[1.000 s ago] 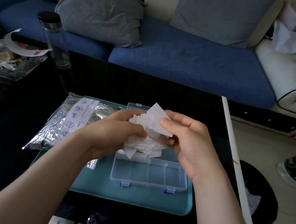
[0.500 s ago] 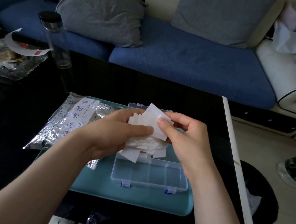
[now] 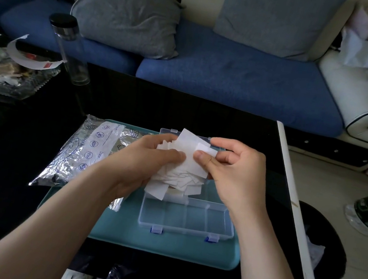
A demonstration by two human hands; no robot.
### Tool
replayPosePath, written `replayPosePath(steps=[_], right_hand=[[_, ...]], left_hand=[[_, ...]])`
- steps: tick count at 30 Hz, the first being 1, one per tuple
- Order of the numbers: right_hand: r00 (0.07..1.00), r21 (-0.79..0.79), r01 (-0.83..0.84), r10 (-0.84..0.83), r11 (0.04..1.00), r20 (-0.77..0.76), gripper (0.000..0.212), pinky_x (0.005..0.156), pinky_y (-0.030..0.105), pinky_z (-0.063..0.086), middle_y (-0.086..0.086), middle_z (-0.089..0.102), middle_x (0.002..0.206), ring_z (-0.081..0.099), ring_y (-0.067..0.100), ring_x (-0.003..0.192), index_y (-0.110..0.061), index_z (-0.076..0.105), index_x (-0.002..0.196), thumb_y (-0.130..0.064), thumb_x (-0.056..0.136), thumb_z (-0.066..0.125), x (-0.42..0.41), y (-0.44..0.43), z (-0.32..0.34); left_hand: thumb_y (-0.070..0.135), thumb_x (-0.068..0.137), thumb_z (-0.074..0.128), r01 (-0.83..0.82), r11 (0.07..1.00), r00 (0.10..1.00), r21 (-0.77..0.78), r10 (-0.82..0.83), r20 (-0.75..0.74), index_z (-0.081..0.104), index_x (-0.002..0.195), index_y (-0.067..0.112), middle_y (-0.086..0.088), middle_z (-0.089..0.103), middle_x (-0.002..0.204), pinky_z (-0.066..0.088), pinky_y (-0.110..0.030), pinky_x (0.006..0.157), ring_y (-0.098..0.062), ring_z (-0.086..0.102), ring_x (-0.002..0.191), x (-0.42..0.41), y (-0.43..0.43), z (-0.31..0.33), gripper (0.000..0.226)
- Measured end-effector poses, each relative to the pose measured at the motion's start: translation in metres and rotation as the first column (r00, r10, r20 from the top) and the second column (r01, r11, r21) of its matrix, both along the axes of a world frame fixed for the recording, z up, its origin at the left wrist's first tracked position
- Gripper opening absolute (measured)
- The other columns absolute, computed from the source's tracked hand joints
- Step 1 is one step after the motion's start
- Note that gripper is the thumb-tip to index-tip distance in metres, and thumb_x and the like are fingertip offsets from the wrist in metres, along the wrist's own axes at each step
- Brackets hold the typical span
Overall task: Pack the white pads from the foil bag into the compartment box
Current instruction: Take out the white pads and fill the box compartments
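My left hand (image 3: pixel 148 160) grips a loose stack of white pads (image 3: pixel 178 177) just above the clear compartment box (image 3: pixel 186 218). My right hand (image 3: pixel 233 169) pinches the top pads of that stack between thumb and fingers. The box lies open on a teal tray (image 3: pixel 162 242); its near row of compartments shows no pads, and its back part is hidden by my hands and the pads. The silver foil bag (image 3: pixel 84 152) with a white printed label lies on the tray's left end, partly under my left forearm.
The tray sits on a black glass table (image 3: pixel 6 159) with a white right edge. A tall clear bottle (image 3: pixel 69 49) with a black cap and a glass dish of scraps (image 3: pixel 2 76) stand at the far left. A blue sofa lies behind, a black bin on the floor to the right.
My right hand has shifted up and slightly right, taking a new pinch on the top pads. The stack has risen a little in my left hand. The box and foil bag have not moved.
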State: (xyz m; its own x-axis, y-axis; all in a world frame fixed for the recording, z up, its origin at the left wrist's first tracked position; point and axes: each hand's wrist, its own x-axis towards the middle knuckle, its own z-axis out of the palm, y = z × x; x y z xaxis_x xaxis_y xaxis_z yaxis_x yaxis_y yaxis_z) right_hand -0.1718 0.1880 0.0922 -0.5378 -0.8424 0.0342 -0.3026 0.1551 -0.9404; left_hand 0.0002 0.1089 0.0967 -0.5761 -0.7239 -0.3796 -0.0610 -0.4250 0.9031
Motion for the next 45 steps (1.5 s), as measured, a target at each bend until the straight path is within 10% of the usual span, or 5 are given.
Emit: replayPosePath(steps=[8,17,30,37,45], right_hand=[[0.999,0.010,0.019,-0.019,1.000,0.037,0.040,0.074,0.044,0.067,-0.002,0.080,0.077,0.078,0.015,0.067,-0.017,0.075,0.116,-0.022,0.080,0.094,0.000,-0.001,-0.003],[0.961,-0.051,0.020,-0.006,0.999,0.275,0.017,0.062,0.019,0.056,-0.002,0.082,0.086,0.074,0.007,0.069,-0.017,0.079,0.107,-0.020,0.091,0.083,-0.003,0.000,0.004],[0.975,-0.070,0.102,-0.086,0.992,0.203,0.011,0.074,0.041,0.067,0.002,0.080,0.087,0.079,0.018,0.080,-0.017,0.080,0.097,-0.018,0.088,0.087,0.001,-0.004,-0.003],[0.982,-0.103,0.156,-0.143,0.982,0.126,0.017,0.066,0.027,0.062,-0.002,0.079,0.093,0.077,0.012,0.083,-0.020,0.080,0.109,-0.020,0.092,0.083,0.000,-0.006,-0.006],[0.828,0.010,0.082,-0.074,0.997,0.555,0.016,0.064,0.023,0.058,0.007,0.076,0.083,0.068,0.010,0.067,-0.013,0.081,0.111,-0.016,0.095,0.079,0.004,-0.005,0.002]], left_hand=[[0.023,0.106,0.061,-0.008,0.999,1.000,-0.050,0.009,0.018,0.073,0.122,0.017,-0.015,0.078,0.112,0.064,-0.046,0.087,-0.035,0.076,0.106,-0.001,-0.002,-0.004,0.021],[0.018,0.106,0.060,0.003,0.993,0.999,-0.120,0.003,0.054,0.074,0.120,0.018,-0.016,0.079,0.109,0.062,-0.050,0.089,-0.039,0.075,0.106,-0.001,-0.002,-0.007,0.019],[0.014,0.106,0.060,0.075,0.989,0.997,-0.127,-0.079,-0.023,0.072,0.125,0.018,-0.015,0.078,0.113,0.064,-0.043,0.087,-0.032,0.076,0.106,-0.004,0.002,-0.005,0.023],[0.006,0.100,0.068,0.068,0.990,0.998,-0.127,-0.068,0.006,0.070,0.127,0.014,-0.018,0.076,0.118,0.060,-0.052,0.096,-0.037,0.074,0.110,-0.005,0.000,-0.010,0.028],[0.004,0.102,0.064,-0.053,0.995,0.997,-0.082,0.049,-0.058,0.070,0.125,0.010,-0.020,0.076,0.115,0.059,-0.054,0.099,-0.038,0.073,0.112,-0.010,0.001,-0.008,0.025]])
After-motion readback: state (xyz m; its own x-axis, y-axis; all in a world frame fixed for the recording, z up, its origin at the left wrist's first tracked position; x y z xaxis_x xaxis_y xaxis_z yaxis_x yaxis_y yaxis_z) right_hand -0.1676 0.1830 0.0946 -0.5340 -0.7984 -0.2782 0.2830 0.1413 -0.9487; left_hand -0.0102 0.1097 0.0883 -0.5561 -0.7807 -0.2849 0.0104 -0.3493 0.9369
